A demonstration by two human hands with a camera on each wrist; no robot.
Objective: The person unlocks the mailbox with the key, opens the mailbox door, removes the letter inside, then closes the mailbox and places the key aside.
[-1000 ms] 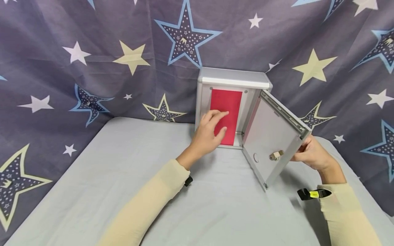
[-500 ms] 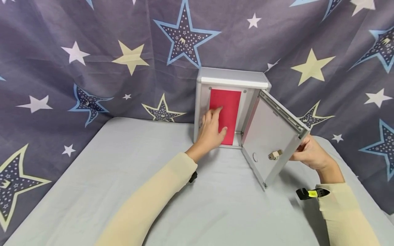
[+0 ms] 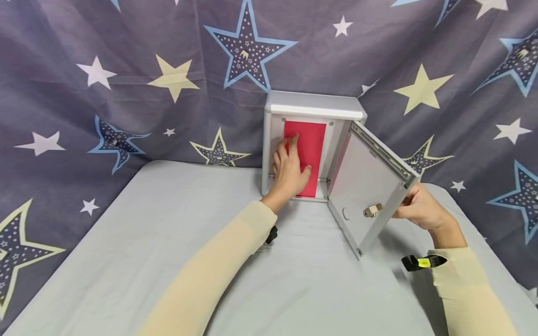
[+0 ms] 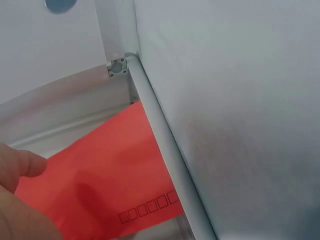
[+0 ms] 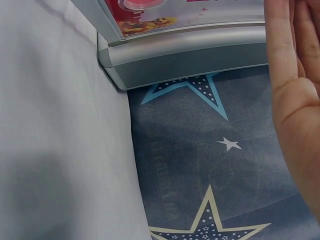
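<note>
A silver-grey metal mailbox [image 3: 315, 101] stands upright against the curtain, its door [image 3: 357, 172] swung out to the right. Inside, a red envelope [image 3: 312, 149] leans upright against the back wall; the left wrist view shows a row of small printed squares on the envelope [image 4: 110, 175]. My left hand [image 3: 290, 175] reaches into the mailbox, fingers spread over the envelope's left part and thumb lying across its lower right. With my right hand [image 3: 424, 209] I hold the door by its outer edge, most fingers hidden behind it.
A lock [image 3: 372, 210] sits on the door's inner face near its free edge. Light grey cloth [image 3: 210, 233] covers the table. Behind hangs a dark star-patterned curtain [image 3: 168, 126]. In the right wrist view, a printed picture [image 5: 175, 12] shows on the door's outer side.
My left hand has moved deeper into the mailbox, upward over the envelope, with its fingers spreading wider. My right hand keeps its hold on the door. The head view has shifted slightly.
</note>
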